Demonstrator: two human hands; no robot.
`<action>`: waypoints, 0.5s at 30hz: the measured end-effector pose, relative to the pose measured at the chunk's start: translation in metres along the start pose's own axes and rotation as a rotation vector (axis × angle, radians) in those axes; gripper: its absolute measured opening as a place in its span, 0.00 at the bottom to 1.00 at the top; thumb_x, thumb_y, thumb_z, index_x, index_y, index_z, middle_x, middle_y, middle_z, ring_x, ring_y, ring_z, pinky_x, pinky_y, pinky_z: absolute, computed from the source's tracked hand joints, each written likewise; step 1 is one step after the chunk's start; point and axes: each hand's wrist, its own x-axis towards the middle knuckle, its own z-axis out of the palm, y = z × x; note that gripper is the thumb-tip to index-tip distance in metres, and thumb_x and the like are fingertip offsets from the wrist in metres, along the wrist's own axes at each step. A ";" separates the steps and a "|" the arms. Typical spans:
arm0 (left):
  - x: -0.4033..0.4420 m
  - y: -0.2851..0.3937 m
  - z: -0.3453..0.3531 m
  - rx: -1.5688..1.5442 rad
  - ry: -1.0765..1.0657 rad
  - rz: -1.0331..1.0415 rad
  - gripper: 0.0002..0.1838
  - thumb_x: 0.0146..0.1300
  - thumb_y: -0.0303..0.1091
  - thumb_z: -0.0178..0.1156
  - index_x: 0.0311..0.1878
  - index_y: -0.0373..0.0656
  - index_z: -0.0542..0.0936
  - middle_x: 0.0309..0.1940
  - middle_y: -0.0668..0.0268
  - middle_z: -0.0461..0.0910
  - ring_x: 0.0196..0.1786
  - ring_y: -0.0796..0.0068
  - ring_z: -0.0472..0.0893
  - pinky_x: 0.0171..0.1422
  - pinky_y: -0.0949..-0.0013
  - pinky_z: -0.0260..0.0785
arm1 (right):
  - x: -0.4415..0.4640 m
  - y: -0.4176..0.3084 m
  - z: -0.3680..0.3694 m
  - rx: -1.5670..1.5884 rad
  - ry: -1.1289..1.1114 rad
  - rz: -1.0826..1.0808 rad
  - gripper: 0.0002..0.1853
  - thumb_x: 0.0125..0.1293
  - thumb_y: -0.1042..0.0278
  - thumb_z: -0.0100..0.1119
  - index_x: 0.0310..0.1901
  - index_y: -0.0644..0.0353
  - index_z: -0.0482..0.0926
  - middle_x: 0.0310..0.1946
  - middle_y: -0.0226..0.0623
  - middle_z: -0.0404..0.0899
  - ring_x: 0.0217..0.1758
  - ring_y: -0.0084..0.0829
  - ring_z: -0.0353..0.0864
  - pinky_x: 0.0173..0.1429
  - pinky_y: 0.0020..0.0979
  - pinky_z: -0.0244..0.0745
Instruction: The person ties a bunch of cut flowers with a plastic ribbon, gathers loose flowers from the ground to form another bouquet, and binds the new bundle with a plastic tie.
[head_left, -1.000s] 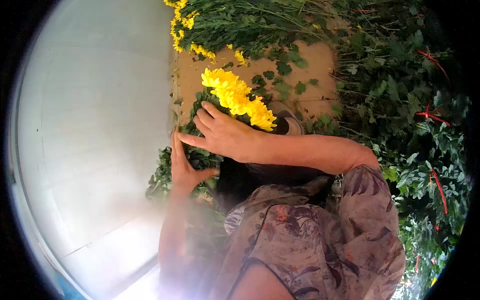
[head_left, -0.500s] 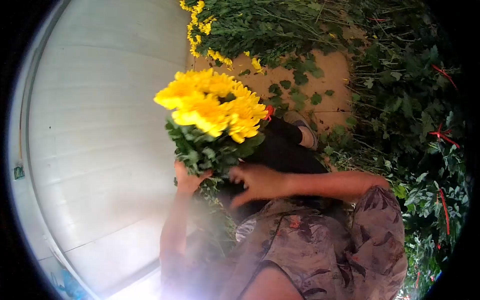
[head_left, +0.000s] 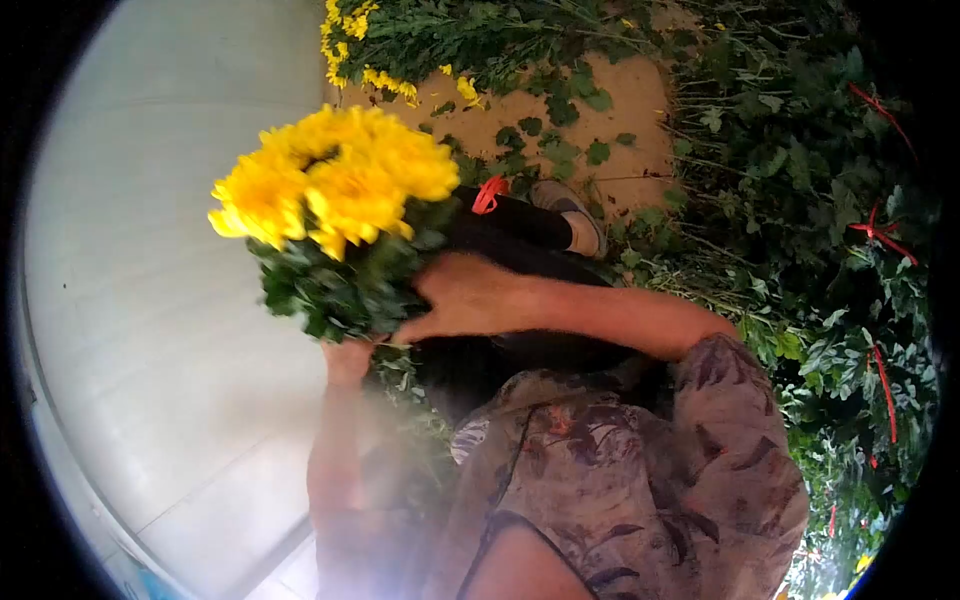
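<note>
A bunch of yellow chrysanthemums [head_left: 340,175] with dark green leaves is held up at the left of my lap, its blooms facing up and away from me. Under the leaves, my left hand [head_left: 350,358] grips the stems, with most of its fingers hidden. My right hand [head_left: 470,295] is against the bunch's right side, thumb low and fingers running into the leaves, where their tips are hidden. Below my hands, leafy stems [head_left: 405,390] of the bunch hang down.
A pale smooth wall or panel [head_left: 170,280] stands close on the left. Cut chrysanthemums [head_left: 480,45] lie ahead on the tan floor [head_left: 630,100] among loose leaves. Leafy bunches with red ties [head_left: 882,235] are heaped along the right. A red tie [head_left: 488,194] lies by my leg, near my shoe [head_left: 570,215].
The bunch and my left hand have shifted left in view and slightly up. My right hand, apart from the bunch with curled fingers before, is now against its leaves.
</note>
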 end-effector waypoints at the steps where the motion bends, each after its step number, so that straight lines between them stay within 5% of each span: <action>1: 0.009 -0.008 -0.013 -0.714 -0.038 -0.422 0.25 0.47 0.31 0.72 0.50 0.37 0.77 0.48 0.61 0.79 0.49 0.65 0.78 0.53 0.57 0.73 | -0.008 -0.003 -0.030 -0.013 -0.045 0.124 0.23 0.64 0.45 0.57 0.43 0.61 0.81 0.30 0.44 0.83 0.35 0.41 0.83 0.44 0.40 0.77; 2: 0.016 -0.017 -0.020 -1.431 -0.069 -0.840 0.36 0.43 0.36 0.77 0.57 0.39 0.73 0.55 0.60 0.76 0.52 0.64 0.77 0.55 0.54 0.72 | -0.017 0.012 -0.049 0.205 0.017 0.334 0.23 0.64 0.47 0.57 0.43 0.62 0.81 0.31 0.41 0.82 0.35 0.36 0.82 0.42 0.37 0.77; 3: 0.017 -0.026 -0.021 -1.102 -0.040 -0.824 0.36 0.35 0.30 0.80 0.52 0.38 0.76 0.52 0.60 0.77 0.49 0.67 0.77 0.53 0.57 0.73 | -0.026 0.029 -0.067 0.427 0.083 0.546 0.22 0.65 0.48 0.58 0.44 0.64 0.80 0.32 0.39 0.82 0.36 0.30 0.81 0.41 0.35 0.77; 6: -0.002 -0.040 -0.020 -1.523 0.097 -0.861 0.33 0.35 0.26 0.78 0.51 0.39 0.77 0.47 0.63 0.79 0.45 0.68 0.78 0.51 0.61 0.73 | -0.041 0.117 -0.073 0.311 0.241 0.786 0.19 0.67 0.51 0.57 0.45 0.61 0.81 0.31 0.30 0.80 0.33 0.22 0.76 0.36 0.31 0.73; 8: -0.005 -0.036 -0.031 -1.605 0.110 -0.856 0.29 0.39 0.21 0.70 0.51 0.39 0.77 0.43 0.62 0.80 0.42 0.67 0.80 0.49 0.61 0.75 | -0.031 0.130 -0.064 0.557 0.288 1.039 0.17 0.67 0.53 0.58 0.46 0.59 0.79 0.31 0.24 0.77 0.30 0.20 0.71 0.34 0.26 0.67; 9: -0.010 -0.034 -0.030 -1.622 0.089 -0.862 0.28 0.40 0.20 0.68 0.51 0.39 0.77 0.42 0.62 0.81 0.42 0.66 0.80 0.48 0.61 0.75 | -0.029 0.143 -0.060 0.551 0.279 1.045 0.17 0.67 0.53 0.58 0.46 0.59 0.79 0.31 0.24 0.77 0.30 0.20 0.71 0.34 0.26 0.67; 11: -0.018 -0.030 -0.030 -1.655 0.047 -0.874 0.26 0.42 0.18 0.64 0.50 0.39 0.77 0.40 0.61 0.81 0.40 0.66 0.81 0.45 0.61 0.76 | -0.021 0.153 -0.050 1.029 0.463 0.731 0.16 0.66 0.53 0.60 0.47 0.56 0.78 0.32 0.23 0.75 0.31 0.18 0.70 0.34 0.23 0.64; 15: -0.016 -0.029 -0.029 -1.602 0.078 -0.690 0.22 0.39 0.17 0.65 0.44 0.36 0.79 0.37 0.62 0.82 0.37 0.65 0.82 0.41 0.62 0.77 | -0.029 0.136 -0.059 0.993 0.611 0.774 0.14 0.65 0.54 0.62 0.47 0.52 0.77 0.32 0.21 0.75 0.33 0.16 0.71 0.35 0.22 0.65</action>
